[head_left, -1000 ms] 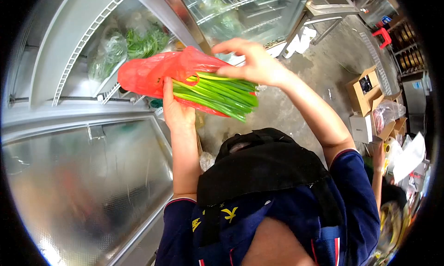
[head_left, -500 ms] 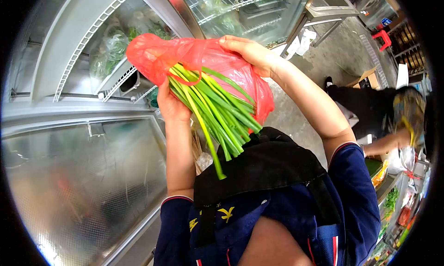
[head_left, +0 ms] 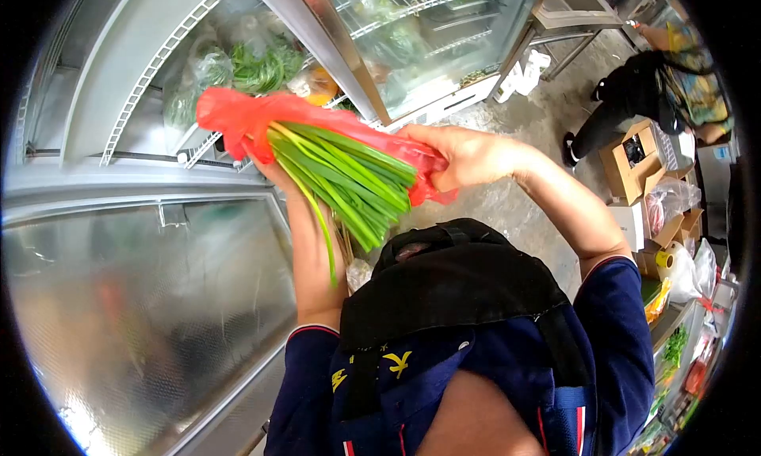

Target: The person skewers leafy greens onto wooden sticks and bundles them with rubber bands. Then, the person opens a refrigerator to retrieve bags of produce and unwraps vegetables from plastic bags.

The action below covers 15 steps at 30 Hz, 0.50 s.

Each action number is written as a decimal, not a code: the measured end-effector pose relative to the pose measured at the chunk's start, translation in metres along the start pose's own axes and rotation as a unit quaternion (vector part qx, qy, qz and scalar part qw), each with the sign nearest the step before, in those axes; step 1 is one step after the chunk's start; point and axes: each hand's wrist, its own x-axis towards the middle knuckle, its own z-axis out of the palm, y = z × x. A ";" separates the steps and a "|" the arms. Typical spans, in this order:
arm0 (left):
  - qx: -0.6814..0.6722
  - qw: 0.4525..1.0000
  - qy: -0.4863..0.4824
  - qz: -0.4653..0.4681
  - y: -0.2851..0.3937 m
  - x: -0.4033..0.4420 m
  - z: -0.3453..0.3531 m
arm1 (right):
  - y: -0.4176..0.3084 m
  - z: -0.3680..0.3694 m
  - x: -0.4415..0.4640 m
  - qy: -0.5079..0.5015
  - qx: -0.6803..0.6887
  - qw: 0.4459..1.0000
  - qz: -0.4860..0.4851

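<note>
A bunch of long green onions [head_left: 341, 174], a few stalks yellowish, lies slanted in front of me with a red plastic bag [head_left: 230, 115] behind and around it. My left hand [head_left: 273, 170] supports the bunch and bag from below at the left end; most of its fingers are hidden behind them. At the right end, my right hand [head_left: 464, 155] pinches the red bag's edge between thumb and fingers. One loose yellow-green stalk hangs down over my left forearm.
An open fridge holds bagged greens [head_left: 265, 63] beyond the bag. Its glass door [head_left: 151, 297] stands at left; another glass-fronted compartment [head_left: 428, 44] is to the right. A co-worker in black trousers [head_left: 634, 95] is at far right, near cardboard boxes [head_left: 630, 166].
My right hand has closed on the bag's right edge, drawing it back from the onions. The bunch has shifted slightly left. The co-worker has moved farther away.
</note>
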 end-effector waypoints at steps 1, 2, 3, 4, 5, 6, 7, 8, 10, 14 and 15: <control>0.005 1.000 0.005 0.010 -0.001 0.004 -0.004 | 0.004 0.004 0.000 0.039 -0.028 0.999 -0.007; -0.007 1.000 0.016 -0.001 0.002 0.008 -0.008 | 0.009 0.001 0.002 0.064 -0.010 0.998 -0.013; -0.019 0.999 0.026 -0.012 0.006 0.011 -0.008 | 0.013 -0.004 0.004 0.089 0.007 0.996 -0.020; -0.032 0.999 0.034 -0.026 0.009 0.013 -0.007 | 0.015 -0.007 0.005 0.113 0.024 0.993 -0.027; -0.045 0.997 0.041 -0.042 0.008 0.015 -0.006 | 0.015 -0.007 0.004 0.115 0.043 0.990 -0.065; -0.051 0.996 0.044 -0.055 0.010 0.015 -0.005 | 0.016 -0.007 0.007 0.140 0.072 0.984 -0.085; -0.058 0.994 0.048 -0.074 0.006 0.017 -0.004 | 0.017 -0.010 0.012 0.164 0.101 0.976 -0.104; -0.064 0.992 0.053 -0.095 0.003 0.014 -0.003 | 0.018 -0.012 0.016 0.188 0.132 0.965 -0.122; -0.076 0.987 0.060 -0.126 -0.007 0.013 -0.001 | 0.015 -0.027 0.021 0.272 0.204 0.935 -0.102; -0.082 0.980 0.064 -0.170 -0.016 0.010 0.002 | 0.041 -0.058 0.034 0.314 0.246 0.914 -0.083; -0.082 0.978 0.066 -0.178 -0.016 0.008 0.003 | 0.043 -0.057 0.033 0.310 0.194 0.928 -0.075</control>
